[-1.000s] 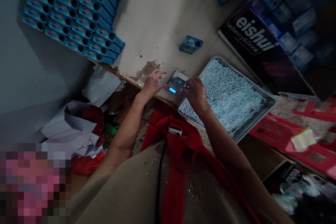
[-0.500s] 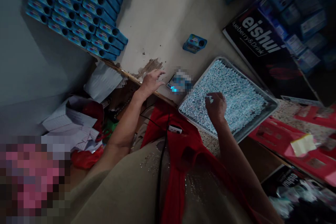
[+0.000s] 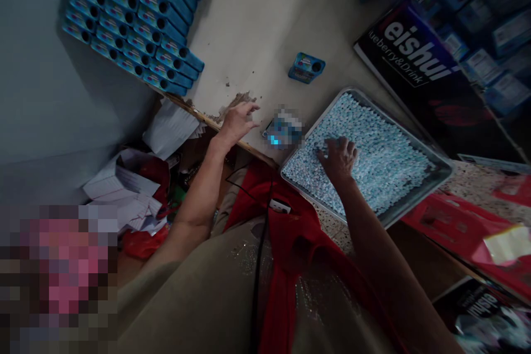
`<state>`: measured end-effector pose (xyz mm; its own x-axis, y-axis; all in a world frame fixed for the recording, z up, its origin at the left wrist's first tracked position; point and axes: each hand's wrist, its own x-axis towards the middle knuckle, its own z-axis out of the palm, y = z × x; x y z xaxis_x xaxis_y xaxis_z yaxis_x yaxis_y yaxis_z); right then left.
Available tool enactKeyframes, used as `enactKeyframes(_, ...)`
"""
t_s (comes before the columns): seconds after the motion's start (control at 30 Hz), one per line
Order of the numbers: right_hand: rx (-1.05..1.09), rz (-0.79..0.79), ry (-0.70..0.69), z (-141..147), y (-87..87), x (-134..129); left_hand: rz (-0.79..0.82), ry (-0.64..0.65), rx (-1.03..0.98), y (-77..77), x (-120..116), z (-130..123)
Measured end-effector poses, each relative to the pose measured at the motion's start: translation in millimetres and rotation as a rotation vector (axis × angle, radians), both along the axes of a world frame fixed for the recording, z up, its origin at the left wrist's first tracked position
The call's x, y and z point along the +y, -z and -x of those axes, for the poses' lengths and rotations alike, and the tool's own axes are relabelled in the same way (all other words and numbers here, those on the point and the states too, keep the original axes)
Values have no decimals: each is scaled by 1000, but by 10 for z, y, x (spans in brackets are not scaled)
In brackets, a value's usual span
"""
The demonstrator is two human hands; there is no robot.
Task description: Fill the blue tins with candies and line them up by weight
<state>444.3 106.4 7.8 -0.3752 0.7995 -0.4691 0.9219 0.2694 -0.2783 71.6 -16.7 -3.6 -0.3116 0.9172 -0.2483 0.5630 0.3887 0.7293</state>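
Note:
A metal tray full of small pale blue and white pieces lies at the right of the table. My right hand rests on these pieces with its fingers spread. Over the table's front edge is my left hand, its fingers apart and nothing between them. Between the hands, beside the tray, sits a small blue and white object, partly blurred out. One blue box with a round hole stands on the table behind it.
Blue boxes are stacked at the back left. A black carton holding blue packs stands right of the tray. Red crates lie lower right. Folded white card and red cloth are below the table's left edge.
My right hand has opened from a pinch above the pieces and come down onto them, fingers spread. My left hand has barely moved. The view has shifted slightly.

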Motion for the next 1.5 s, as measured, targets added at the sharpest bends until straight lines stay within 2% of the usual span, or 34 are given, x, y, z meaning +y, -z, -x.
enactKeyframes(0.13,96,91,87,-91,-9,86,-6,-17,13,-25,77,69)
enactKeyframes(0.33,318,211,348,-266,-96,172,4,-10,14,12,197,31)
enactKeyframes(0.43,445,333,444,-183,-153,175,21,11,-11,42,241,-43)
enactKeyframes(0.5,524,408,463,-54,-209,158,31,16,-20,56,245,-69)
enactKeyframes(0.63,630,498,410,301,-337,115,21,18,-18,81,174,-15)
enactKeyframes(0.77,654,494,303,664,-421,125,-1,-10,-30,106,40,101)
enactKeyframes(1.0,504,283,14,1042,-533,112,30,-48,-63,92,-101,150)
enactKeyframes(1.13,418,197,2,1108,-592,67,34,-75,-93,75,-84,133)
enactKeyframes(1.23,464,202,117,1112,-606,38,39,-95,-108,85,-81,120)
enactKeyframes(1.33,615,331,387,1053,-584,5,154,-102,-100,114,-144,49)
enactKeyframes(1.4,687,417,527,969,-559,-8,259,-80,-104,137,-223,-65)
enactKeyframes(1.5,742,491,613,803,-528,24,351,-32,-133,177,-340,-323)
